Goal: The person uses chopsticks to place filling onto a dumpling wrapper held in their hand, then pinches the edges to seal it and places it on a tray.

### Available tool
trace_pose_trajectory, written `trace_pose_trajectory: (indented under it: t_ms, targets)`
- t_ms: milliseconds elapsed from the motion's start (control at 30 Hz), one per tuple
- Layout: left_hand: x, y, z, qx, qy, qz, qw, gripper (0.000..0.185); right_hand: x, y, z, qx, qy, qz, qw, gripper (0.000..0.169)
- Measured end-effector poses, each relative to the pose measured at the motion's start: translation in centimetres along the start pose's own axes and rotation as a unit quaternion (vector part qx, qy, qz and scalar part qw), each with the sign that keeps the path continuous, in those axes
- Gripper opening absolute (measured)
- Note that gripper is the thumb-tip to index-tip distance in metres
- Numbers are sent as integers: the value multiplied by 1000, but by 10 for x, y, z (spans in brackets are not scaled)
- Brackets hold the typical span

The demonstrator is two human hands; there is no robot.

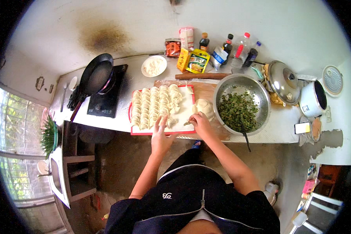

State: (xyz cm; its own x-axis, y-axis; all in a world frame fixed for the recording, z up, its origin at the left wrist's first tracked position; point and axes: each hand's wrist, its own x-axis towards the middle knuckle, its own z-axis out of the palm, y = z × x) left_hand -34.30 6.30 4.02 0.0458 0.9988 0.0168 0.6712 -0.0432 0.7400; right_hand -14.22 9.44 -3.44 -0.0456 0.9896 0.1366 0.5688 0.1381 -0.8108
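Rows of folded dumplings (154,106) cover much of a white cutting board with a red rim (163,134). My left hand (161,139) is over the board's front edge, fingers apart, its fingertips at the nearest dumplings; I see nothing held in it. At the board's right edge, my right hand (199,122) has its thumb and fingers closed on a small piece of dough (188,122). Just beyond it lies a stack of round dough wrappers (204,107) on a wooden board. A steel bowl (266,117) to the right holds chopped green filling (237,109) and a dark-handled utensil (245,134).
A rolling pin (203,76) lies behind the boards, near a bowl of flour (154,66). Bottles (241,49) and seasoning packets (197,60) stand by the wall. A black wok (96,74) is over the cooktop (105,102) at left; a lidded pan (283,82) and a phone (302,128) are right.
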Motion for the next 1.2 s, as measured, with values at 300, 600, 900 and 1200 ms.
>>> trace_pose_trajectory:
  t_ms: [300,600,900,1200]
  targets:
    - [-37,-132,-102,64,105,-115,986,47,42,36,74,17,-35,77,996,35]
    - [93,-349,-203,-134,260,-228,929,24,-19,-15,73,8,62,76,995,24]
    - [208,-469,-257,138,201,-221,944,47,-36,-111,145,76,117,150,979,15]
    - [231,-479,-266,208,187,-174,944,53,-19,-129,186,80,129,147,977,13]
